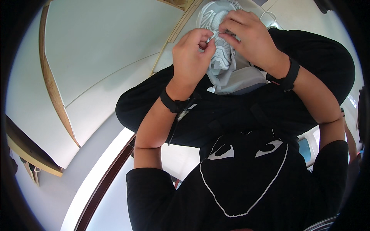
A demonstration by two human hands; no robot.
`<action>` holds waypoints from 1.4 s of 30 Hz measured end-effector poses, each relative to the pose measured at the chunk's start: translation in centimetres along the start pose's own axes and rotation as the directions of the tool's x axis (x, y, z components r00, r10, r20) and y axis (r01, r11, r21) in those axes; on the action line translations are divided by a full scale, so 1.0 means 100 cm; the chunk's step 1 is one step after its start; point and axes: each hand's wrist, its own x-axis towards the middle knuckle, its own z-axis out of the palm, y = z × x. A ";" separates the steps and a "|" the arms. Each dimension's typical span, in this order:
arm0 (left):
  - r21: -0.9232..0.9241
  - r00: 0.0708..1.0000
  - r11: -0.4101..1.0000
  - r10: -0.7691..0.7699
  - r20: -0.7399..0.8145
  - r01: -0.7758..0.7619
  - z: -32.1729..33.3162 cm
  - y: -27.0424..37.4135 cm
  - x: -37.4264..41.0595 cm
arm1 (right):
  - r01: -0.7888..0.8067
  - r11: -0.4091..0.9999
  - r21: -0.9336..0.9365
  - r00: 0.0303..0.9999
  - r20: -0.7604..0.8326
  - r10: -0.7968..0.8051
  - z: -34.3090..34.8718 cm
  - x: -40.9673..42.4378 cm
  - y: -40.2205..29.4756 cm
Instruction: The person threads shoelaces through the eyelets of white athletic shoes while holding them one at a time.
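A pale grey and white sneaker (206, 14) lies beyond my lap, its toe at the top of the view and its padded tongue (222, 53) towards me. My left hand (192, 55) pinches a light shoelace (215, 34) between thumb and index finger over the middle of the shoe. Close beside it, my right hand (250, 37) has thumb and fingertips at the same lacing; its fingers partly hide the lace, but a pinch on it appears. Grey fabric (245, 79) lies below the shoe's heel. Black bands circle both wrists.
Large pale panels (115, 43) with a wooden edge strip (50, 78) stand at the left. A thin white cord (270, 14) loops right of the shoe. My bent legs in black trousers (315, 55) flank it. At the far right, part of another person's arm (350, 138) shows.
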 end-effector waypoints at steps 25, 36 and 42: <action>0.124 0.992 0.992 0.006 0.125 -0.022 0.010 -0.013 -0.004 | -0.067 0.975 0.209 0.998 0.025 0.064 0.011 0.008 0.005; 0.104 0.994 0.993 -0.073 0.087 0.063 0.008 -0.014 0.000 | 0.223 0.974 -0.041 0.968 0.126 -0.216 0.014 -0.003 0.018; 0.101 0.993 0.992 -0.078 0.084 0.070 0.010 -0.017 0.001 | 0.179 0.976 -0.125 0.974 0.160 -0.159 0.021 -0.005 0.010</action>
